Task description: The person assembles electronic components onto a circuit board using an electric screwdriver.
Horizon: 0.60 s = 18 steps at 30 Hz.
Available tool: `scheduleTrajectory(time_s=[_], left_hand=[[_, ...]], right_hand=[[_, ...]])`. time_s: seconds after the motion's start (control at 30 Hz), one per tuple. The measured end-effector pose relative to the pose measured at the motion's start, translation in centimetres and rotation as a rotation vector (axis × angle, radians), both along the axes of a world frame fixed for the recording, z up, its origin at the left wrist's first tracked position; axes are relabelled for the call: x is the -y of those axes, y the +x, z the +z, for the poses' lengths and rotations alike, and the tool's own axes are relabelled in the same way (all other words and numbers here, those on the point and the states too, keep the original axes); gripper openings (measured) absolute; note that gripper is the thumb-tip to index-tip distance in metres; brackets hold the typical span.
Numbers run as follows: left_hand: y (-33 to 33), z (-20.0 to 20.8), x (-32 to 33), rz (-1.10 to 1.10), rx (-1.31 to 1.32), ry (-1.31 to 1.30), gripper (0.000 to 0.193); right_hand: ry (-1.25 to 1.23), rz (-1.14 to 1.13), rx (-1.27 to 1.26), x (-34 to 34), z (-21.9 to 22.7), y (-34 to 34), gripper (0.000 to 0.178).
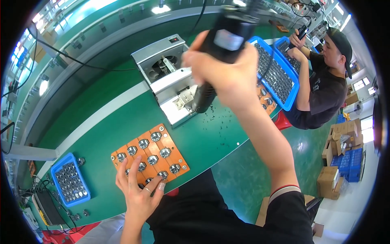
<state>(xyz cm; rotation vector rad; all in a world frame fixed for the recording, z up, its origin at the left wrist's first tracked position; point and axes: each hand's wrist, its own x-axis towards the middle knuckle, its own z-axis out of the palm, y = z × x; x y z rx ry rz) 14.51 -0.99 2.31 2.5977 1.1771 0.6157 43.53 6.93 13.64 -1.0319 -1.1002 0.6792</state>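
Note:
In my right hand (225, 73) I grip a black electric screwdriver (221, 42), smeared by motion. Its lower end is at the front of a silver screw feeder (174, 105) with an open top; whether they touch I cannot tell. My left hand (140, 191) lies with fingers spread over the near edge of an orange fixture board (134, 152). Rows of round metal parts (156, 136) sit in that board, some partly covered by my fingers.
Small dark screws (221, 126) are scattered beside the feeder on the green table (195, 150). A blue tray (87, 195) of metal parts stands at the left. At the right are a larger blue tray (290, 101), another orange board (270, 107) and a seated co-worker (325, 85).

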Motion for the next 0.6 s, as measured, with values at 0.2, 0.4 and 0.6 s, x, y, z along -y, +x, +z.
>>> scheduleTrajectory(time_s=[0.2, 0.4, 0.6], left_hand=[[-0.5, -0.2, 0.1, -0.010, -0.021, 0.010, 0.017], [-1.0, -0.6, 0.1, -0.010, -0.009, 0.005, 0.023], [-1.6, -1.0, -0.2, -0.002, 0.010, -0.012, 0.023]], right_hand=[[0.126, -0.022, -0.191, 0.3, -0.2, 1.7, 0.014], [0.161, 0.082, -0.343, 3.7, -2.2, -1.9, 0.023], [0.015, 0.232, -0.406, 8.6, -4.3, -7.0, 0.030]])
